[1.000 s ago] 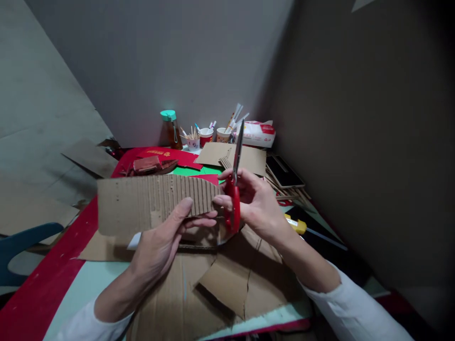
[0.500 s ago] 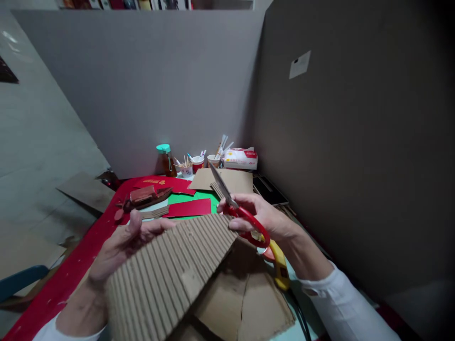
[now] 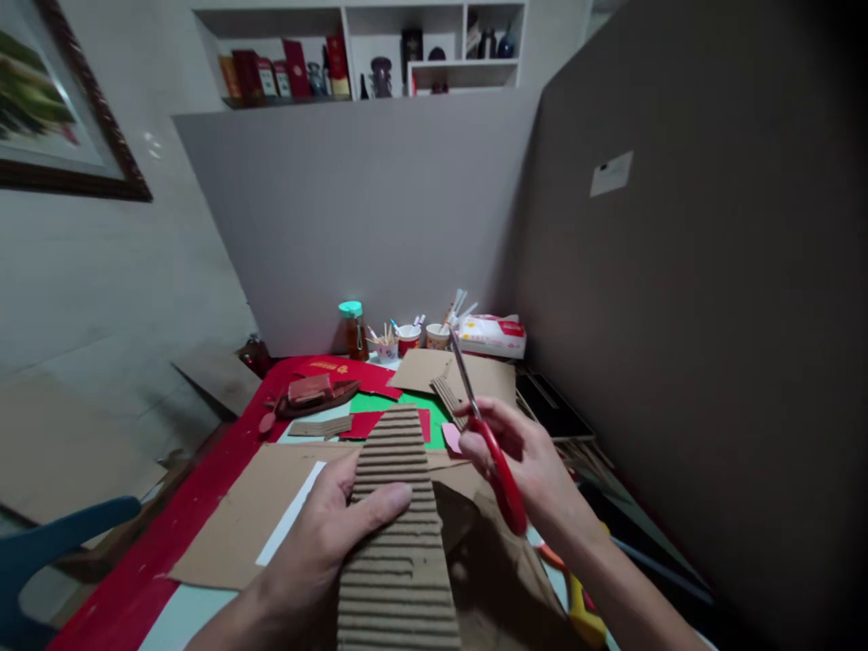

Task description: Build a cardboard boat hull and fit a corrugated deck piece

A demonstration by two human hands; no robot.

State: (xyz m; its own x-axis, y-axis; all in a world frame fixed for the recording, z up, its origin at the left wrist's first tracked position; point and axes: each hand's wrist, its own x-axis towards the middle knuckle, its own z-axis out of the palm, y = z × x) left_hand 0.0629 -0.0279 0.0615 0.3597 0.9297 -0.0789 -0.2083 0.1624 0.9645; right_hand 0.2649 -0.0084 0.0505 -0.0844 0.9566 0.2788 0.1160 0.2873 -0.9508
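Note:
My left hand (image 3: 325, 524) grips a ridged piece of corrugated cardboard (image 3: 397, 588), thumb on top of the ridges. The piece stands lengthwise in front of me and narrows at its far end. To its right, my right hand (image 3: 525, 448) is closed on scissors (image 3: 503, 484) with red handles, blades pointing up and away, apart from the cardboard. A narrow corrugated strip (image 3: 446, 398) shows by the right fingertips; whether they touch it I cannot tell. Beneath the hands lie a flat cardboard sheet (image 3: 231, 515) and more brown cardboard (image 3: 502, 579), partly hidden.
A brown model boat (image 3: 316, 391), red card pieces (image 3: 366, 423) and a corrugated scrap (image 3: 318, 427) lie beyond. Farther back stand a bottle (image 3: 353, 334), cups (image 3: 409, 341) and a tissue pack (image 3: 493, 336). A yellow-handled tool (image 3: 584, 615) is at lower right. Grey panels (image 3: 359, 208) enclose the table.
The corrugated piece has turned from a slant to nearly straight ahead, and my left thumb now lies over it. The scissors have moved away from its edge. My view has tilted up and left.

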